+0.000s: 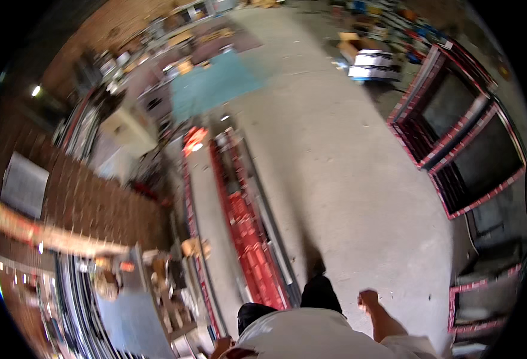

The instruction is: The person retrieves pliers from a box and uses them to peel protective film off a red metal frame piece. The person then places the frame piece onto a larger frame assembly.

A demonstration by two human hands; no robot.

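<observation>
Red bars were laid flat, presumably against bending, while fingers of the right hand were curled together and those of the left hand could not be told.

The floor before me carries red bars, a teal mat beyond them and frames well to their right.

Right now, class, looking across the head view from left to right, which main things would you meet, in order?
Grey sheet on the brick wall, beige box, long red strips on the floor, the person's right hand, large red-edged frames.
</observation>
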